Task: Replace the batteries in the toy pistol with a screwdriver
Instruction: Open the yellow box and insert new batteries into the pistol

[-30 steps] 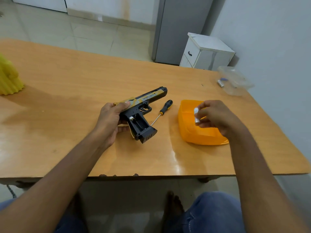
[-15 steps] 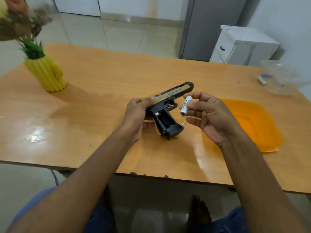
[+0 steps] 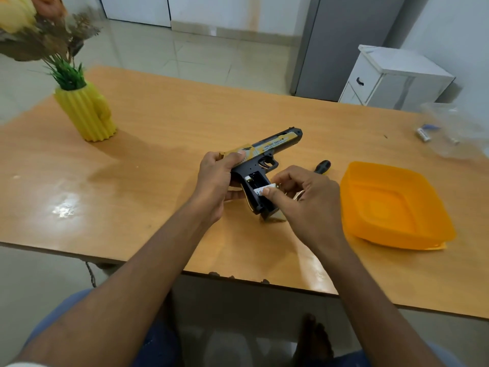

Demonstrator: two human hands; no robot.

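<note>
Head view: your left hand [image 3: 215,181] is wrapped around the rear of the pistol [image 3: 264,161], thumb laid on the gold slide, steadying it on its side over the table [image 3: 158,154] with the grip pointing toward you. The cover is off the grip and the bay [image 3: 254,181] lies bare just past your right fingertips. Your right hand [image 3: 304,197] pinches a white battery [image 3: 260,190] between thumb and forefinger, one end pressed at the bay — not yet seated, as far as I can tell. A metal contact shows at the bay's far end; whether another cell is already in there I cannot tell.

Beyond your right knuckles lies the screwdriver [image 3: 323,165], only its black handle showing, touched by neither hand. Off your right wrist, well apart, sits the orange tray [image 3: 397,205]. Farther right, near a clear bag [image 3: 455,133], lies a loose cell [image 3: 423,133] — I judge it a spent one. Well off your left hand stands a yellow vase [image 3: 86,112].

You look about midway: unscrewing and opening are done. Left to do are seating this battery, any second one, refitting the cover and driving the screw back; neither cover nor screw can be made out.
</note>
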